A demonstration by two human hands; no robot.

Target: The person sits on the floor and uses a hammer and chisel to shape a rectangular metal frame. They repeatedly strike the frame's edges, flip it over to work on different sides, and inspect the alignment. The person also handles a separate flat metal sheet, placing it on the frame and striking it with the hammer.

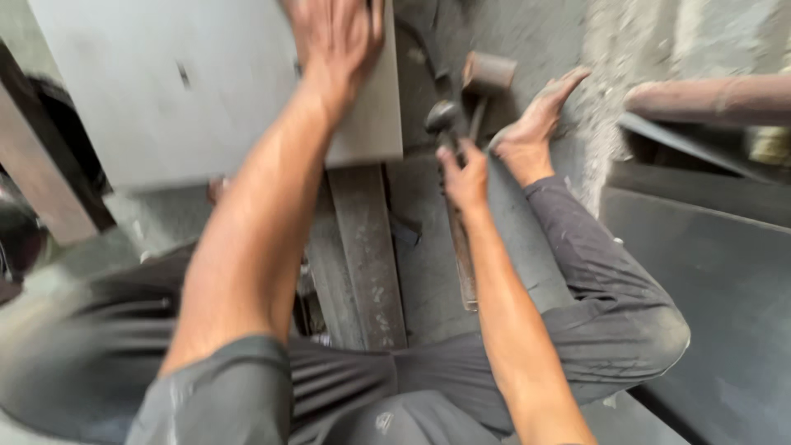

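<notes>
The person sits on a grey, dusty concrete floor, with the legs in dark grey trousers spread to both sides. The bare right foot rests on the floor near a pale, rough wall base at the upper right.

The left hand lies on a flat grey metal sheet. The fingers are spread and open on the upper right part of the sheet; the hand is blurred, so I cannot tell if it presses or only touches. The sheet has a small dark hole near its middle and covers the upper left of the view.

The right hand is closed around the handle of a hammer. Its dark round head stands just above the hand, right of the sheet's lower corner. A second hammer with a brownish block head lies on the floor just behind it, near the foot.

Under the sheet, a long steel bar runs along the floor between the legs toward the body. A narrow rusty strip lies beside it, under the right forearm.

At the right there are dark metal plates lying flat, and above them a rusty round pipe. At the left edge, a brown beam leans across a dark corner.
</notes>
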